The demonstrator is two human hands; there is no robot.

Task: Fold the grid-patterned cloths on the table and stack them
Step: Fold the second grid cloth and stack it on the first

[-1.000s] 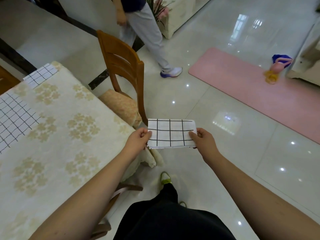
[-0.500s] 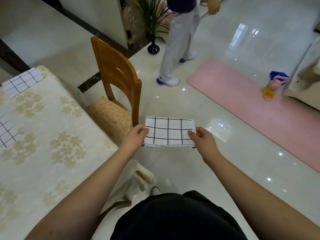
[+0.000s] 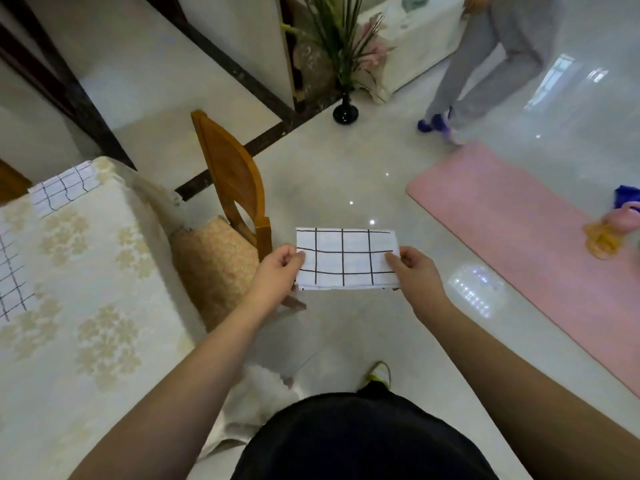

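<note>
Holding folded grid cloth [image 3: 344, 259] in air beside worktop [image 3: 86, 306], left hand [image 3: 278, 271] and right hand [image 3: 414, 271] pinching its short ends; light, limp, best gripped at edges

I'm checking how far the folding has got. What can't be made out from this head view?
- Grid cloth on the table: cut off by the left edge.
- Far cloth: too small to tell its folds.
- Held cloth: layers hidden beneath; left hand and right hand cover its ends.
</note>
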